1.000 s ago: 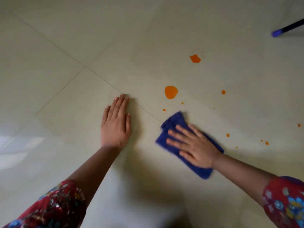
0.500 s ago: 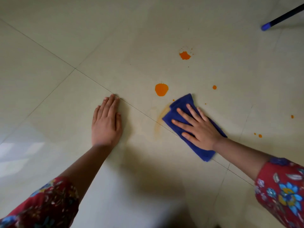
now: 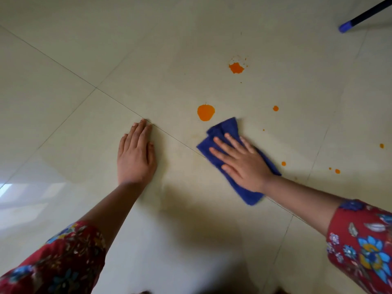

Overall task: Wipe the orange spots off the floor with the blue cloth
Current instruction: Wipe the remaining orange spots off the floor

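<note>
A folded blue cloth lies flat on the pale tiled floor. My right hand presses on it with fingers spread, covering its middle. Just beyond the cloth's far corner sits a round orange spot. A larger ragged orange spot lies farther away. Small orange drops dot the floor to the right, among them one close to my right wrist. My left hand rests flat on the floor, palm down, left of the cloth and holding nothing.
A dark pole with a blue tip reaches in at the top right corner. Tile joints cross the floor diagonally under both hands. My red flowered sleeves fill the bottom corners.
My right hand pushed the cloth forward toward the round spot, then drew it slightly back. The orange smear left of the cloth half a second ago has gone. My left hand stayed put.
</note>
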A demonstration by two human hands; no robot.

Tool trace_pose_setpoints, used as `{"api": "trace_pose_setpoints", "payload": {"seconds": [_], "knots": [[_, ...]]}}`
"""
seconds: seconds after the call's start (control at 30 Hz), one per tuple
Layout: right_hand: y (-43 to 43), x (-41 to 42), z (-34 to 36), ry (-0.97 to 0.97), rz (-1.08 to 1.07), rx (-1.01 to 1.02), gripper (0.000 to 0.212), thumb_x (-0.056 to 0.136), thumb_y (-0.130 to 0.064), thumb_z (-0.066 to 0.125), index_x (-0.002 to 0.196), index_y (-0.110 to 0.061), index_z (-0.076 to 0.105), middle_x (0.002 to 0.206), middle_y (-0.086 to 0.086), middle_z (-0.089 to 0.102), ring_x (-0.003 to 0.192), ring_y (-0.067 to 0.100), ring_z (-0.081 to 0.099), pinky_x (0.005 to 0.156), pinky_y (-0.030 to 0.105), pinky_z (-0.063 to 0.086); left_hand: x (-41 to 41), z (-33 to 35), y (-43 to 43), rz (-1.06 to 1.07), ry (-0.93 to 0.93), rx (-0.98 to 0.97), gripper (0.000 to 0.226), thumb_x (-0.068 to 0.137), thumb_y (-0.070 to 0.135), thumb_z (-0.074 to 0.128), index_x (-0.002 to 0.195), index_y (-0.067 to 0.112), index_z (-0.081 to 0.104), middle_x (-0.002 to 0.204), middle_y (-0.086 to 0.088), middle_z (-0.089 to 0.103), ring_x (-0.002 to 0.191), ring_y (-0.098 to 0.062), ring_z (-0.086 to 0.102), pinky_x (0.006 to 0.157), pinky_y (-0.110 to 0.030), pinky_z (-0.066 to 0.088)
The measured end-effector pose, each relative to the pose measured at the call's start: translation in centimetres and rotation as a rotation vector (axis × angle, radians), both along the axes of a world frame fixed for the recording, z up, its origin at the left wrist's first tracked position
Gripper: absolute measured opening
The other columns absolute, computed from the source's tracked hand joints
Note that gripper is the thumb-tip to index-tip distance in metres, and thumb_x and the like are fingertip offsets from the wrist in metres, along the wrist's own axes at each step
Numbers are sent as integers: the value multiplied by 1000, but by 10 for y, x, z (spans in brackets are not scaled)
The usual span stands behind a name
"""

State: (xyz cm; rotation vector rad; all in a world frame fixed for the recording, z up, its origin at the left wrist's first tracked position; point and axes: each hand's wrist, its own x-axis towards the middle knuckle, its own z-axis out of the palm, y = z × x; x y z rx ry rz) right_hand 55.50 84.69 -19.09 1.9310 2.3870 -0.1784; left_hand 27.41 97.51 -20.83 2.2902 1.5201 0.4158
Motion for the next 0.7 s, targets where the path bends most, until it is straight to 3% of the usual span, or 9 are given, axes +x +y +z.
{"api": "trace_pose_setpoints", "payload": {"seconds": [0.13, 0.2, 0.27, 0.43, 0.5, 0.6, 0.7], "knots": [[-24, -83, -14, 121, 457, -60, 50, 102, -38, 32, 151, -31, 28, 161, -7, 17, 151, 21, 6, 120, 45, 8, -1, 1, 0, -1, 1, 4, 49, 99, 25, 31, 146, 17, 38, 157, 1, 32, 147, -16, 21, 120, -34, 14], [-18, -85, -12, 127, 590, -109, 48, 103, -38, 32, 150, -32, 30, 161, -9, 19, 151, 18, 6, 121, 42, 6, -1, -1, 0, 6, -4, 2, 48, 99, 24, 31, 146, 17, 39, 156, 1, 32, 147, -16, 22, 120, -34, 15], [10, -66, -13, 104, 512, -65, 50, 101, -36, 33, 150, -31, 32, 160, -7, 23, 150, 19, 14, 119, 43, 11, -2, -1, 1, 8, -23, 8, 49, 97, 22, 32, 145, 17, 40, 156, 2, 33, 146, -16, 24, 120, -35, 17], [42, -21, -7, 12, -171, 82, 54, 100, -36, 28, 153, -26, 25, 162, -2, 18, 150, 22, 14, 116, 49, 22, -3, -1, 1, -14, -20, -1, 50, 97, 22, 31, 147, 19, 38, 157, 3, 31, 147, -16, 21, 120, -37, 17], [17, -53, -10, 29, -119, 88, 57, 98, -37, 30, 153, -24, 26, 161, 2, 19, 149, 27, 15, 116, 51, 19, -1, -1, 1, -3, -22, 4, 49, 97, 22, 31, 146, 18, 39, 157, 3, 32, 147, -16, 22, 120, -36, 17], [-4, -105, -10, 83, 197, 5, 57, 101, -39, 30, 155, -26, 19, 163, 0, 13, 150, 25, 9, 120, 45, 7, -1, -1, 1, 11, -15, 4, 49, 96, 18, 32, 144, 15, 42, 155, 1, 34, 146, -17, 24, 119, -34, 17], [56, -96, -8, 59, 281, 2, 55, 99, -40, 27, 153, -27, 26, 162, -1, 19, 149, 24, 15, 119, 45, 8, -3, 0, 1, 1, -18, -15, 54, 92, 17, 31, 146, 17, 40, 156, 1, 33, 146, -17, 24, 120, -35, 16]]}}
